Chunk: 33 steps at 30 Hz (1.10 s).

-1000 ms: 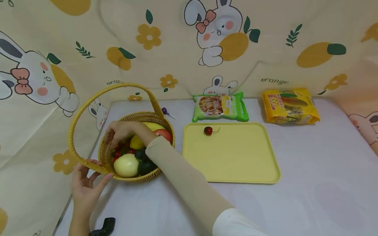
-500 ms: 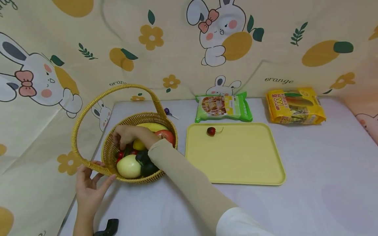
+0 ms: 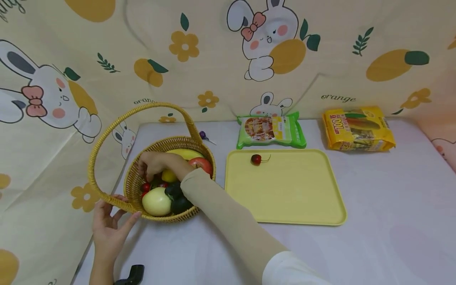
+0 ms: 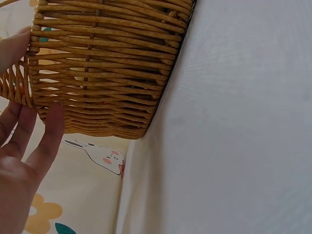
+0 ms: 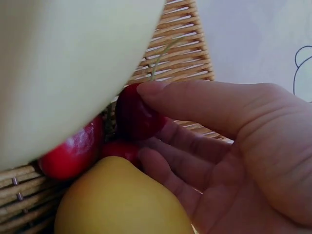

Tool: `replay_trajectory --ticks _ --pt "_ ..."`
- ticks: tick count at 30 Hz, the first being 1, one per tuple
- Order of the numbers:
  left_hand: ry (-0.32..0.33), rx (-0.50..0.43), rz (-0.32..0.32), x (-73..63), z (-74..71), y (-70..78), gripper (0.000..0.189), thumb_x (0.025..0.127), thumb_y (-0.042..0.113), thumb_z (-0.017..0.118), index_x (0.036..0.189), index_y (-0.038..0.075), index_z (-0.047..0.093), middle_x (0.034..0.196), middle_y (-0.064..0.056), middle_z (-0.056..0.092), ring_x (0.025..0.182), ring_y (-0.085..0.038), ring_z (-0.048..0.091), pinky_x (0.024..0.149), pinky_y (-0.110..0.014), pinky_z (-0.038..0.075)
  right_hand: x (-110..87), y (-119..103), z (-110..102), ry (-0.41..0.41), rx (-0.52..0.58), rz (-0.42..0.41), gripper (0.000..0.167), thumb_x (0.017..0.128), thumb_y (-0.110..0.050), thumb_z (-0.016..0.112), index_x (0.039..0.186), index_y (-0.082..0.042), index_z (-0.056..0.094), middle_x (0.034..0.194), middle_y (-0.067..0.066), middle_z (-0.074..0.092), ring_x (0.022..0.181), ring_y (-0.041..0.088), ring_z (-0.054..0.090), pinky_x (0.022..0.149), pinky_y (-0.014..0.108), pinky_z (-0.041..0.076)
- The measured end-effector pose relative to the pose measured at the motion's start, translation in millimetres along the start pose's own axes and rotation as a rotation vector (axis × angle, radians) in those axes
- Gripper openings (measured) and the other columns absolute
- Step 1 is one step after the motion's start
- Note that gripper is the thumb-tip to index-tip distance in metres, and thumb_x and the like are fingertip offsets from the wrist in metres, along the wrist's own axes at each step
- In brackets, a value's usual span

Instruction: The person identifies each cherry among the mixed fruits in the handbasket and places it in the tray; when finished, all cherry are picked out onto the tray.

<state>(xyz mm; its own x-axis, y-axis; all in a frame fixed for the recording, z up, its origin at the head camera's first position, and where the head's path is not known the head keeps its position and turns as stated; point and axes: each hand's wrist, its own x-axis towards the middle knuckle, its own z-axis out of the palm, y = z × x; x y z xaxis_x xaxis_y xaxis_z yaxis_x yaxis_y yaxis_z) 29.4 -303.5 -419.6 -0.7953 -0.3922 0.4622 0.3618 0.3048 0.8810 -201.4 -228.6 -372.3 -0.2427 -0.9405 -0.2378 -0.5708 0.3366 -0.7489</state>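
A wicker basket [image 3: 132, 180] with a tall handle holds fruit and vegetables. My left hand [image 3: 107, 233] grips its near left rim by the foot of the handle, thumb on one side and fingers on the other. Inside the basket, my right hand [image 3: 153, 163] pinches a dark red cherry [image 5: 134, 114] between thumb and fingers. Other cherries [image 5: 73, 151] lie against it, beside a yellow fruit [image 5: 119, 200] and a large pale, smooth one [image 3: 156, 202]. A dark green piece [image 3: 179, 204], a banana [image 3: 183, 153] and a red fruit [image 3: 201, 163] lie partly behind my right arm.
Right of the basket is a yellow tray [image 3: 285, 190] with one cherry [image 3: 256, 159] on it. Behind the tray lie a green food packet [image 3: 270, 130] and a yellow packet [image 3: 358, 128]. A purple lollipop [image 3: 203, 135] lies behind the basket. Printed cloth walls stand at back and left.
My right hand has shifted slightly within the basket, with its fingers drawn in near the cherries. My left hand keeps its grip. The whole head view has shifted a little.
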Motion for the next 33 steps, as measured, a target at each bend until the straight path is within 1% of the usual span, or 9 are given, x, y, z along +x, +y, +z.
replay_trajectory --ticks 4,8,11,14,16,20,24,29,33 --pt "0.025 -0.056 -0.026 -3.0 2.9 0.2 0.072 0.065 -0.037 0.065 0.130 -0.019 0.037 0.115 -0.015 0.055 0.112 -0.020 0.053 0.089 -0.018 0.052 -5.7 -3 -6 0.044 -0.016 -0.063 0.018 0.089 0.002 0.070 0.107 0.001 0.071 0.102 0.006 0.069 0.087 0.010 0.059 0.071 0.015 0.049" --pt "0.053 -0.060 -0.030 -5.4 2.6 -0.4 0.073 0.064 -0.039 0.064 0.129 -0.020 0.038 0.115 -0.014 0.056 0.111 -0.021 0.053 0.087 -0.018 0.052 -27.1 -10 -24 0.135 -0.004 -0.200 0.017 0.092 -0.001 0.068 0.109 0.001 0.069 0.103 0.006 0.067 0.093 0.010 0.059 0.079 0.012 0.047" --pt "0.058 -0.044 -0.017 -5.7 1.0 -1.8 0.074 0.063 -0.039 0.064 0.129 -0.020 0.038 0.114 -0.012 0.056 0.111 -0.021 0.053 0.086 -0.017 0.053 -66.3 -10 -46 0.214 0.057 -0.314 0.019 0.093 -0.003 0.067 0.112 0.000 0.068 0.107 0.007 0.067 0.097 0.012 0.060 0.085 0.015 0.048" --pt "0.042 -0.108 0.028 -5.1 0.1 -4.0 0.073 0.063 -0.039 0.064 0.129 -0.021 0.038 0.114 -0.014 0.056 0.111 -0.022 0.052 0.086 -0.018 0.053 -122.2 3 -67 0.289 0.148 -0.408 0.020 0.092 -0.002 0.068 0.112 0.002 0.067 0.110 0.010 0.066 0.098 0.018 0.061 0.090 0.024 0.053" --pt "0.027 -0.146 0.055 -4.3 0.0 -4.6 0.072 0.063 -0.039 0.065 0.128 -0.022 0.038 0.114 -0.016 0.055 0.111 -0.022 0.052 0.087 -0.018 0.053 -163.2 21 -76 0.350 0.223 -0.420 0.020 0.090 0.000 0.070 0.110 0.004 0.067 0.111 0.011 0.064 0.099 0.020 0.062 0.090 0.030 0.055" --pt "0.012 -0.151 0.066 -1.4 -0.2 -2.3 0.072 0.064 -0.039 0.064 0.129 -0.021 0.038 0.115 -0.015 0.055 0.112 -0.022 0.052 0.087 -0.018 0.053 -237.1 70 -82 0.498 0.318 -0.336 0.024 0.089 0.003 0.070 0.112 0.007 0.066 0.113 0.015 0.062 0.100 0.021 0.064 0.090 0.034 0.056" --pt "0.020 -0.080 0.028 0.1 0.1 1.4 0.074 0.064 -0.038 0.064 0.130 -0.020 0.038 0.115 -0.012 0.056 0.110 -0.020 0.054 0.086 -0.017 0.053 -290.7 122 -74 0.615 0.324 -0.176 0.023 0.090 0.003 0.069 0.113 0.008 0.068 0.114 0.020 0.064 0.100 0.022 0.066 0.089 0.029 0.056" --pt "0.030 -0.085 -0.011 -0.9 2.8 1.9 0.075 0.063 -0.039 0.064 0.130 -0.019 0.038 0.114 -0.011 0.056 0.111 -0.020 0.053 0.086 -0.017 0.053 -336.7 163 -58 0.671 0.213 0.047 0.030 0.088 0.003 0.072 0.117 0.009 0.066 0.113 0.020 0.067 0.101 0.028 0.065 0.087 0.030 0.056" --pt "0.027 -0.096 0.000 -1.9 4.5 1.1 0.073 0.064 -0.038 0.065 0.130 -0.019 0.039 0.116 -0.014 0.055 0.111 -0.020 0.054 0.087 -0.017 0.053 -355.2 177 -50 0.679 0.088 0.112 0.030 0.086 0.001 0.075 0.114 0.008 0.068 0.111 0.019 0.068 0.101 0.031 0.062 0.088 0.042 0.056"
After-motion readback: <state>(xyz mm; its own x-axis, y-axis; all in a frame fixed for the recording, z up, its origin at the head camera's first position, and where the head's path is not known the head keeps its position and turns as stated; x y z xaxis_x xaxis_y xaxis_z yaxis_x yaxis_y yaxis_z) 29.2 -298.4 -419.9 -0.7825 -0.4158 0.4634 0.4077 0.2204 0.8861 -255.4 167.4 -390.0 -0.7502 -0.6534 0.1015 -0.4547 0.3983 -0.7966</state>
